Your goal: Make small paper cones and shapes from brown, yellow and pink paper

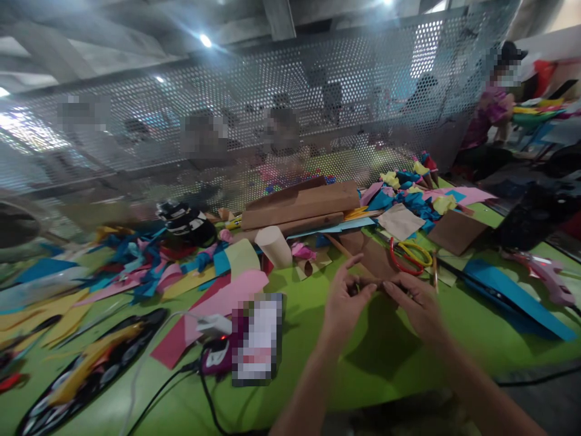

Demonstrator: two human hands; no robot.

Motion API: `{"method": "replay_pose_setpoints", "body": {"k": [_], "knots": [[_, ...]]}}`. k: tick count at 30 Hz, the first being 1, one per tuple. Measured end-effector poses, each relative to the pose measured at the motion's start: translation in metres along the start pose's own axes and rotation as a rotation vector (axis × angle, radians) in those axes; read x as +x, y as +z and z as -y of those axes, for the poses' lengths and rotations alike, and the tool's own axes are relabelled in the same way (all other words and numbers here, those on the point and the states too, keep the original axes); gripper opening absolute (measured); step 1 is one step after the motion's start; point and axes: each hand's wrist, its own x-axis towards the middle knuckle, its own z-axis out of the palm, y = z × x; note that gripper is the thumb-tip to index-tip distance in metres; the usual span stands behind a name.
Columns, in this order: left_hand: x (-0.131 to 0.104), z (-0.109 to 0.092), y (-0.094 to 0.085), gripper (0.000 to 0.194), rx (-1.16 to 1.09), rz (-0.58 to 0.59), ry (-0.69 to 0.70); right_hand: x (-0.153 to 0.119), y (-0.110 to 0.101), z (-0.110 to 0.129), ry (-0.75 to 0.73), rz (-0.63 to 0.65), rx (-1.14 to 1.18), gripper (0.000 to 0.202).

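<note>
My left hand and my right hand meet above the green table, each with thumb and fingers pinched together. Between the fingertips is a narrow brown strip, apparently brown paper; the fingers hide most of it. Just behind it lies a larger sheet of brown paper. I cannot tell whether the strip is part of that sheet. Close to my right hand are red and yellow looped handles. A pale cardboard tube stands tilted to the left of my left hand, beside crumpled pink paper.
A phone-like device lies beside a purple power strip with cables. On the right are a pink glue gun and blue paper. Coloured paper scraps cover the left. A perforated metal screen stands behind; a person sits far right.
</note>
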Motion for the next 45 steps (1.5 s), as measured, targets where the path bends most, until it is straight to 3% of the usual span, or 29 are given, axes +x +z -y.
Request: {"method": "replay_pose_setpoints", "body": {"k": [7, 13, 22, 28, 33, 37, 40, 42, 45], "knots": [[0.0, -0.004, -0.003, 0.061, -0.012, 0.024, 0.004, 0.001, -0.002, -0.001, 0.089, -0.01, 0.133, 0.033], [0.0, -0.01, -0.012, 0.052, 0.076, -0.08, -0.003, 0.003, -0.006, -0.005, 0.144, -0.027, 0.235, 0.033], [-0.002, -0.006, -0.005, 0.057, 0.088, -0.084, 0.064, 0.002, -0.004, 0.001, 0.15, -0.017, 0.23, 0.032], [0.0, -0.015, -0.017, 0.045, 0.045, -0.185, 0.158, 0.005, -0.005, -0.007, 0.191, -0.142, 0.386, 0.03], [-0.002, -0.007, -0.007, 0.046, 0.046, 0.036, 0.127, 0.003, -0.001, -0.01, 0.289, -0.072, 0.525, 0.032], [-0.007, -0.006, 0.007, 0.02, -0.006, 0.124, 0.162, 0.002, 0.002, -0.009, 0.238, 0.15, 0.398, 0.029], [-0.006, -0.006, 0.008, 0.021, -0.053, 0.111, 0.141, 0.002, 0.002, -0.009, 0.139, 0.23, 0.282, 0.025], [-0.004, -0.005, 0.005, 0.02, -0.045, 0.101, 0.134, 0.003, 0.0, -0.007, 0.086, 0.194, 0.198, 0.025], [-0.001, -0.001, -0.002, 0.014, 0.065, 0.08, 0.188, 0.002, -0.004, -0.003, -0.04, -0.013, -0.019, 0.023]]}}
